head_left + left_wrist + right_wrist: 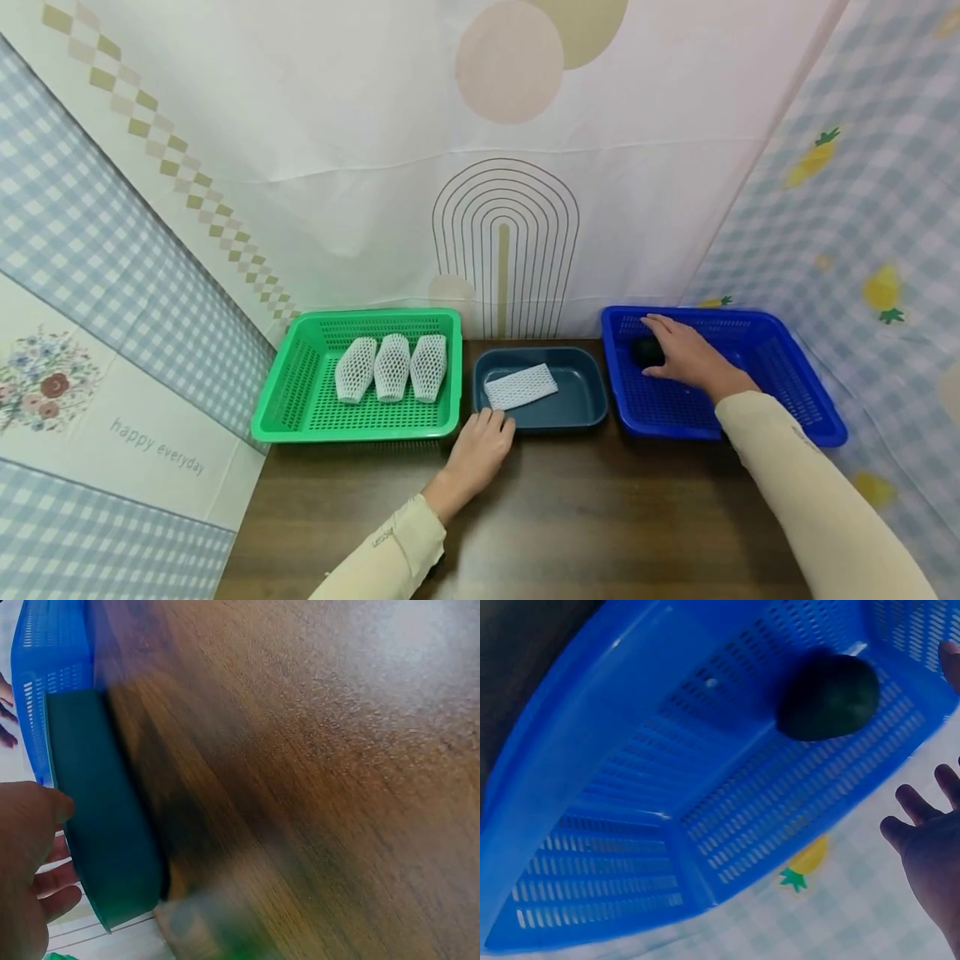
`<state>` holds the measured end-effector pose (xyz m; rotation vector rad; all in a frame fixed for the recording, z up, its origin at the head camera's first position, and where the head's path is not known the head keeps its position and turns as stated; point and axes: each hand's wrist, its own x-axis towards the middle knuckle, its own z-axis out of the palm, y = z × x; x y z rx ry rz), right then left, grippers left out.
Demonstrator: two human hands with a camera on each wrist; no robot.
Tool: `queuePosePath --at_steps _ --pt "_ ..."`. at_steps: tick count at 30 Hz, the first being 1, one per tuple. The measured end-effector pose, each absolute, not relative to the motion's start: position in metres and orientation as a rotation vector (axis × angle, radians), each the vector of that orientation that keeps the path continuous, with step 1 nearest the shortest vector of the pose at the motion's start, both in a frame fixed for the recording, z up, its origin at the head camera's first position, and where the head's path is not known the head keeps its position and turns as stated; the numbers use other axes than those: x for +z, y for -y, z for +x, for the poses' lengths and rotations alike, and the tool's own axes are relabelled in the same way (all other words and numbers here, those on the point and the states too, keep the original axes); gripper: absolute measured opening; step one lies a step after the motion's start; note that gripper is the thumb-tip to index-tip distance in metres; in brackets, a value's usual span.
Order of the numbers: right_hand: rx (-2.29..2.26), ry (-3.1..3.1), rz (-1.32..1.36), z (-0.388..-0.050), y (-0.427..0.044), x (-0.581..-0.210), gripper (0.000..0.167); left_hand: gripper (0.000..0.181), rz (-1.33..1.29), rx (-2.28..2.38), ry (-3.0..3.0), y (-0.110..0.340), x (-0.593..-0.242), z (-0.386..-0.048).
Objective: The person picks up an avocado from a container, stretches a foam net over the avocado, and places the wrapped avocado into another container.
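Observation:
My right hand (682, 354) reaches into the blue basket (813, 400) with fingers spread, above a dark green, rounded fruit (829, 699) that looks like an avocado. A gap shows between hand and fruit in the right wrist view; in the head view the hand partly hides it. My left hand (482, 450) is at the near left corner of the dark teal tray (581, 400), its loosely bent fingers at the rim. Inside the tray lies a flat white foam net sleeve (521, 387).
On the left stands a green basket (292, 400) holding three white foam nets (391, 368), bulging and side by side. All containers line the back of a brown wooden table (570, 517), against a hanging patterned cloth (360, 183).

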<state>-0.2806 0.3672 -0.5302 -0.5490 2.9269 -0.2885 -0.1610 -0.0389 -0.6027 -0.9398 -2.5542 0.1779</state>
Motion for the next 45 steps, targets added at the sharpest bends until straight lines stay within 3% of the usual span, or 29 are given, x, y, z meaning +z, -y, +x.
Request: queuePosePath --at_steps 26,45 --pt "-0.347 -2.690 -0.149 -0.309 -0.371 -0.563 0.086 0.009 -0.941 0.115 2.530 0.035 -0.600 -0.166" --pt "-0.449 -2.616 -0.199 -0.308 -0.363 -0.558 0.072 0.009 -0.938 0.108 2.538 0.034 -0.598 -0.168"
